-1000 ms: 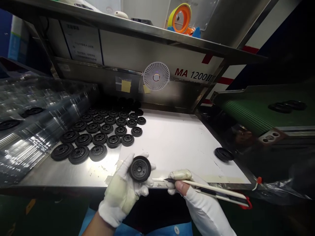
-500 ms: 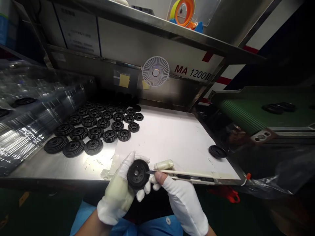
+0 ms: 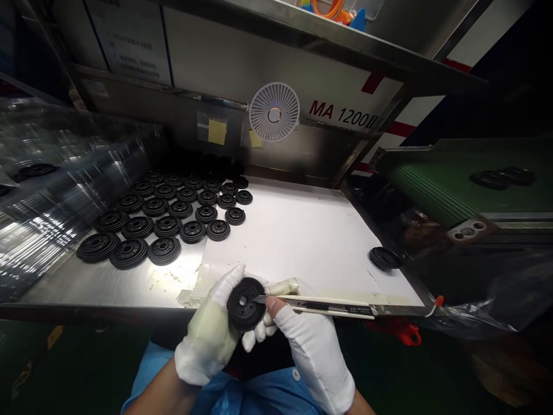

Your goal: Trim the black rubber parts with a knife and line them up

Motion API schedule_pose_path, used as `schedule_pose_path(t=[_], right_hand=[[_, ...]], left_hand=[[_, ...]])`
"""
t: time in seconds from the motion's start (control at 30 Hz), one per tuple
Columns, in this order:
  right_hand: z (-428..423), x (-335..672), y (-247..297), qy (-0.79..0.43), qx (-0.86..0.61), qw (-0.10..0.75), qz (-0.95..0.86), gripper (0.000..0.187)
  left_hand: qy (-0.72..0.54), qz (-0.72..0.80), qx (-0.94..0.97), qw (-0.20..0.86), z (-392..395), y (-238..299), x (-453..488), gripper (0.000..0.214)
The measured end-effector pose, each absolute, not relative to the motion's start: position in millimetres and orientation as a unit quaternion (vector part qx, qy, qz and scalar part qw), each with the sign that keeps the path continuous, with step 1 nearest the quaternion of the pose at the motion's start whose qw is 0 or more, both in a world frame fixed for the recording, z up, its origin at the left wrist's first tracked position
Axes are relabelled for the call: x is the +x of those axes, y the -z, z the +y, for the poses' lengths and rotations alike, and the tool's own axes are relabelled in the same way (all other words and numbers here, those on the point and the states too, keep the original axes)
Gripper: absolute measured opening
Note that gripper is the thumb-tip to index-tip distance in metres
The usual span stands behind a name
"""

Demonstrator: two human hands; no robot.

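My left hand [image 3: 211,334], in a white glove, grips a round black ribbed disc [image 3: 245,304] just in front of the table's near edge. My right hand [image 3: 309,340], also gloved, pinches a slim white utility knife [image 3: 324,305] whose blade tip rests on the disc's face near its centre hole. The knife's handle points off to the right over the table edge.
Several matching black discs [image 3: 173,216] lie in rows on the steel table's left, beside a white sheet [image 3: 302,230]. One lone disc [image 3: 384,258] sits at the sheet's right edge. Clear plastic trays [image 3: 52,196] are stacked left; a green conveyor [image 3: 453,190] with discs runs right. A small white fan [image 3: 274,112] hangs behind.
The knife has moved left from beside the disc until its blade tip touches the disc's face. Both hands stayed near the table's front edge, drawn closer together.
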State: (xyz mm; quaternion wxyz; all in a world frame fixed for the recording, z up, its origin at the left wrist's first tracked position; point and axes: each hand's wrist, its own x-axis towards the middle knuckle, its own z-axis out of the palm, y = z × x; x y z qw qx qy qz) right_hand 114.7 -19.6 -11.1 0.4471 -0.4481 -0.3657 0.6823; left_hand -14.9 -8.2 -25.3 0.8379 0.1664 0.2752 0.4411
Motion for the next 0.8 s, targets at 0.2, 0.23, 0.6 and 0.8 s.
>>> schedule_pose_path(t=[0.2, 0.23, 0.6, 0.8], right_hand=[[-20, 113, 14, -0.687, -0.448, 0.440, -0.365, 0.027], [-20, 113, 15, -0.688, -0.447, 0.439, -0.366, 0.028], [-19, 117, 21, -0.671, -0.477, 0.424, -0.378, 0.028], [-23, 112, 22, -0.681, -0.458, 0.456, -0.346, 0.029]], left_hand=[[-0.444, 0.275, 0.167, 0.836, -9, 25, -15, 0.057], [-0.444, 0.275, 0.166, 0.836, -9, 25, -16, 0.057], [-0.433, 0.261, 0.155, 0.849, -10, 30, -15, 0.061], [-0.422, 0.261, 0.150, 0.855, -11, 28, -16, 0.064]])
